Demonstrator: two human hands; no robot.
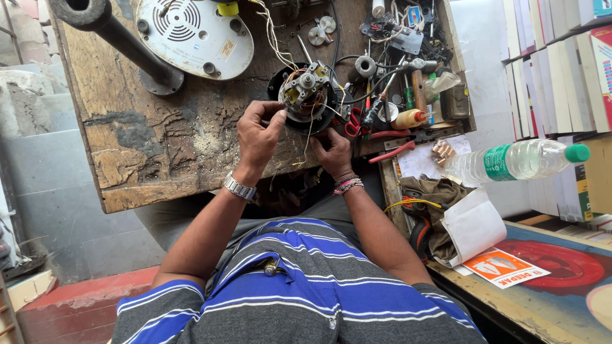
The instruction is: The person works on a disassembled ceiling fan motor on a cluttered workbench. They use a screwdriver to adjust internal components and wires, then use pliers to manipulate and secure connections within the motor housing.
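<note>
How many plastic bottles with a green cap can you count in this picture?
1. The plastic bottle lies on its side right of the workbench, cap pointing right, beside the stacked boxes. Others may hide among the clutter.

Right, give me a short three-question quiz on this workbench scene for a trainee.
1. True or false: both hands are on the motor at the bench edge.
2. Which wrist wears the metal watch? A) left B) right
3. Fill in: the plastic bottle lying on its side has a ____ cap.

Key
1. True: the left hand pinches wires at the motor's side, and the right hand supports it from below.
2. A: the left wrist; the right wrist carries thread bands.
3. Green.
</note>
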